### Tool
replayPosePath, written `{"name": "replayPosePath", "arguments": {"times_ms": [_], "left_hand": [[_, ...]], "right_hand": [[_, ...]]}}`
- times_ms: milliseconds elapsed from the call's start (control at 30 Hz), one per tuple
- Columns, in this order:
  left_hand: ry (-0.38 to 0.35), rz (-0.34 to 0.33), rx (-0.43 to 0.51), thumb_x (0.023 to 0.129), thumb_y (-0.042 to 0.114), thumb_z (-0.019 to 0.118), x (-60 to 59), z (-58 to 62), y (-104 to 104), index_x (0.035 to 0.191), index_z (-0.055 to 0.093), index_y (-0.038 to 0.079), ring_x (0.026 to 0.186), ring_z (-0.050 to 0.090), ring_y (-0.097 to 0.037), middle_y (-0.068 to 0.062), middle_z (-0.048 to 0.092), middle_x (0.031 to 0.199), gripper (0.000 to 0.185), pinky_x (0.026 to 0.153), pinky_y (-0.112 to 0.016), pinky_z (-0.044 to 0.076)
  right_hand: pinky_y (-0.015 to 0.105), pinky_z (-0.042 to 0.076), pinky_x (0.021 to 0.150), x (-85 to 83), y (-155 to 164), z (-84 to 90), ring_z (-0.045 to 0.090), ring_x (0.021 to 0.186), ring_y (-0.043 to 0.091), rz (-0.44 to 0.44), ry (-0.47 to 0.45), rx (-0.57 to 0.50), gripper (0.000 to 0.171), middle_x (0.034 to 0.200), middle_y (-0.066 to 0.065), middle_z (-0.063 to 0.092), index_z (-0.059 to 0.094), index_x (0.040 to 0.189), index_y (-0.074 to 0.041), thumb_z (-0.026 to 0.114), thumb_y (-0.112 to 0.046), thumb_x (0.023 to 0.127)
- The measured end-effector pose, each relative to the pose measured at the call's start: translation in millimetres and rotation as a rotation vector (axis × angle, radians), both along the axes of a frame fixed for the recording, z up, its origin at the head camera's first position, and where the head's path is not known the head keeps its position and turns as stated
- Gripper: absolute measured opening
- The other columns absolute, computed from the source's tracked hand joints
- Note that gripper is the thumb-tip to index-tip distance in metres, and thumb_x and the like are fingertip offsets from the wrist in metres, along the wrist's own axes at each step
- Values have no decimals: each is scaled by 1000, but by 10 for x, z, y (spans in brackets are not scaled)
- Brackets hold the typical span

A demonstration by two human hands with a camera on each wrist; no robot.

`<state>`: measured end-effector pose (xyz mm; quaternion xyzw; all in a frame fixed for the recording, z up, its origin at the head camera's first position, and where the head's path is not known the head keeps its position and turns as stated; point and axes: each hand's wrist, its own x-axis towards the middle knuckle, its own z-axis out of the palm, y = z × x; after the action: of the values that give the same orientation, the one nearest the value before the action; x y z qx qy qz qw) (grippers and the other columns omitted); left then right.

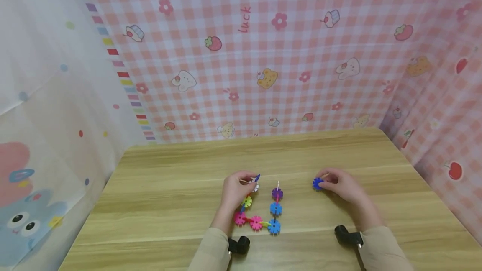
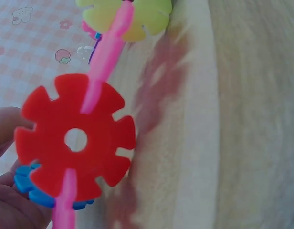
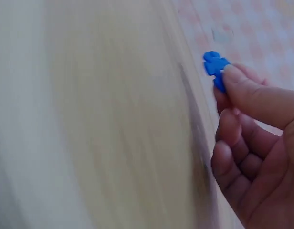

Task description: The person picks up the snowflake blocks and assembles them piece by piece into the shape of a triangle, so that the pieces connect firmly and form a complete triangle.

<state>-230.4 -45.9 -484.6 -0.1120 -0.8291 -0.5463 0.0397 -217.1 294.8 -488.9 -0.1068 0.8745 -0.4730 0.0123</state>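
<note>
Notched plastic discs, slotted together edge to face, form a U-shaped chain on the table. My left hand (image 1: 235, 190) pinches the white notched disc (image 1: 255, 187) at the chain's left end, where a dark blue disc (image 1: 257, 177) stands edge-on. A yellow-green disc (image 1: 247, 201), pink discs (image 1: 256, 223), light blue discs (image 1: 274, 226) and a purple disc (image 1: 277, 193) follow round the U. Close in the left wrist view is a red disc (image 2: 47, 119) with pink discs slotted into it. To the right of the chain, my right hand (image 1: 343, 185) pinches a loose blue notched disc (image 1: 317, 184) between thumb and fingers.
The wooden table (image 1: 169, 204) lies under both hands. Behind it hangs a pink checked cloth (image 1: 241, 66), with more cloth at both sides. A black wrist mount (image 1: 239, 245) sits at my left sleeve, another (image 1: 347, 236) at the right.
</note>
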Motion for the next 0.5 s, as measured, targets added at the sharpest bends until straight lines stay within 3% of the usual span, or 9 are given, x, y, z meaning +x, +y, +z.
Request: {"name": "replayPosePath", "arguments": {"times_ms": [200, 500], "left_hand": [[-1, -4, 9, 80, 2, 78, 5, 8, 10, 98, 77, 4, 76, 64, -17, -4, 68, 85, 18, 63, -25, 55], [10, 8, -10, 80, 3, 78, 20, 11, 28, 96, 77, 4, 80, 66, -18, -6, 72, 91, 16, 68, -26, 56]], "right_hand": [[31, 50, 49, -130, -542, 54, 57, 64, 23, 37, -4, -108, 19, 81, 8, 64, 65, 109, 0, 69, -4, 91], [27, 49, 57, -327, -1192, 71, 57, 68, 17, -11, 51, -107, 17, 80, 3, 65, 70, 107, -5, 70, -4, 90]]}}
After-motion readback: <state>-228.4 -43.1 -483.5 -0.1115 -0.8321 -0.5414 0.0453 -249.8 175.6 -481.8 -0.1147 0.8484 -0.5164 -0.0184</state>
